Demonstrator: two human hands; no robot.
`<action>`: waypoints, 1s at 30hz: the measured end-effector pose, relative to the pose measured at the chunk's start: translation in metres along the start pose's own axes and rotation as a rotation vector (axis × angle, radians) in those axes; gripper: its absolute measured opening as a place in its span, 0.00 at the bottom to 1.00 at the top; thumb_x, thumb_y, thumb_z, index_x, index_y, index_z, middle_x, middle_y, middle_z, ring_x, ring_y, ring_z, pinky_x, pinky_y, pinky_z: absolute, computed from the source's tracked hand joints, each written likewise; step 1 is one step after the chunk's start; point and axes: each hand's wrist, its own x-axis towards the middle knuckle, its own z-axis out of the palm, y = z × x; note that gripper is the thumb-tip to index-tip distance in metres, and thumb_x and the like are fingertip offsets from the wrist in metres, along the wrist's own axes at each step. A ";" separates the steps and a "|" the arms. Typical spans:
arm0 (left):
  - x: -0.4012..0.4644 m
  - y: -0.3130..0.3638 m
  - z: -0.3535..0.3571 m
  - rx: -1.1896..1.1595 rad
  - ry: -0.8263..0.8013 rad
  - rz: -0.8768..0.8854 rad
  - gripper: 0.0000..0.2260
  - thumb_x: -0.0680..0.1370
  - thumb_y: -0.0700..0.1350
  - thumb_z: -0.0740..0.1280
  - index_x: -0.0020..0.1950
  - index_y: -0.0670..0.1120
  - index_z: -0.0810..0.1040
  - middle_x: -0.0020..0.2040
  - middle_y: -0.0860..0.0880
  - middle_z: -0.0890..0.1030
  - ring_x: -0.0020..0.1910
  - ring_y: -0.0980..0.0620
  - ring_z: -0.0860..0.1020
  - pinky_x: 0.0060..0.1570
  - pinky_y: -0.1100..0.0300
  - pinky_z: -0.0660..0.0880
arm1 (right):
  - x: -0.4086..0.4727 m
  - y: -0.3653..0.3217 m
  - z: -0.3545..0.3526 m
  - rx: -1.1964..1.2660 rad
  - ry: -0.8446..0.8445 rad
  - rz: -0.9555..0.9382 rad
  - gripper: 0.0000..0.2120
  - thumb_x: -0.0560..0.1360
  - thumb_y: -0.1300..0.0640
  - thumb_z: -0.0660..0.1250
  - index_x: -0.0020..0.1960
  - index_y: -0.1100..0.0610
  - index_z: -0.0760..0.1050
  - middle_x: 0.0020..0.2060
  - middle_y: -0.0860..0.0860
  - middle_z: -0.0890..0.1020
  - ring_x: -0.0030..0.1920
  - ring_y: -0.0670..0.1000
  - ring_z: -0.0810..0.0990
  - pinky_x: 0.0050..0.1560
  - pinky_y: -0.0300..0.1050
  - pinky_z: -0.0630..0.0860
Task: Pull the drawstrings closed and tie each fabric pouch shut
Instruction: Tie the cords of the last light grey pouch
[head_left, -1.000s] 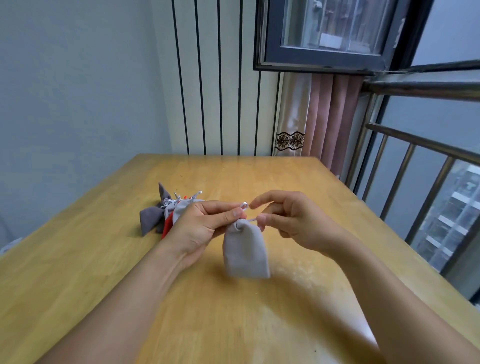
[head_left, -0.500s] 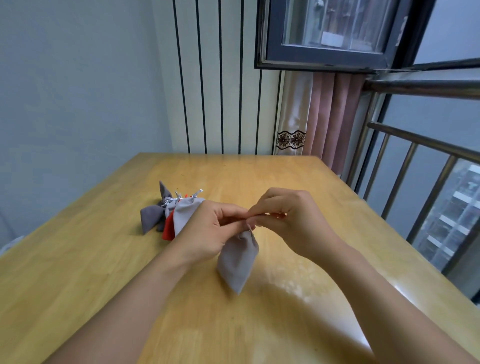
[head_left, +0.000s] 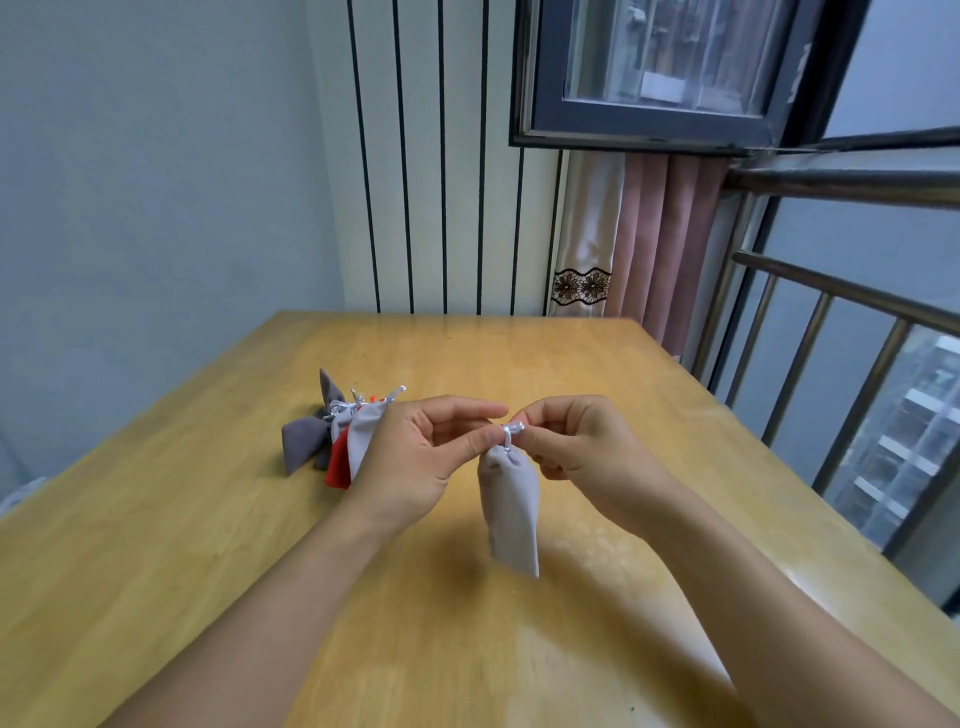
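A light grey fabric pouch (head_left: 509, 512) hangs above the wooden table (head_left: 208, 519), its mouth gathered tight. Its white drawstring (head_left: 511, 430) sticks up from the mouth between my two hands. My left hand (head_left: 415, 457) pinches the string with thumb and fingers from the left. My right hand (head_left: 576, 452) pinches it from the right, fingers curled. The string ends are hidden inside my fingers. A small pile of other pouches lies behind my left hand: a dark grey one (head_left: 306, 439), a red one (head_left: 340, 465) and a light grey one (head_left: 363, 431).
The table runs to a striped wall at the back. A metal railing (head_left: 831, 332) and a pink curtain (head_left: 660, 249) stand to the right, beyond the table's right edge. A window frame (head_left: 649, 124) hangs above.
The pouch, tilted left half a second ago, now hangs straight down. My hands have drawn slightly apart and a white loop of string shows between them.
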 end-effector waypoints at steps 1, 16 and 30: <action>0.000 -0.003 0.001 0.028 0.026 0.013 0.08 0.71 0.37 0.73 0.49 0.43 0.84 0.43 0.48 0.87 0.44 0.53 0.85 0.47 0.65 0.78 | 0.000 0.002 0.002 0.019 0.014 0.013 0.08 0.77 0.60 0.71 0.44 0.65 0.81 0.28 0.51 0.72 0.29 0.48 0.63 0.31 0.38 0.63; -0.003 -0.007 0.007 0.281 0.255 0.130 0.05 0.73 0.38 0.75 0.41 0.48 0.85 0.37 0.53 0.86 0.38 0.55 0.85 0.41 0.65 0.80 | 0.002 0.014 0.013 0.354 -0.084 0.131 0.21 0.71 0.54 0.74 0.53 0.72 0.79 0.46 0.63 0.83 0.48 0.58 0.78 0.52 0.48 0.74; 0.005 -0.007 -0.001 0.045 0.112 0.080 0.07 0.69 0.36 0.75 0.44 0.44 0.84 0.39 0.49 0.86 0.40 0.53 0.84 0.44 0.64 0.79 | 0.000 0.012 0.002 0.431 -0.257 0.217 0.18 0.81 0.59 0.64 0.62 0.73 0.74 0.46 0.55 0.82 0.41 0.48 0.80 0.43 0.37 0.77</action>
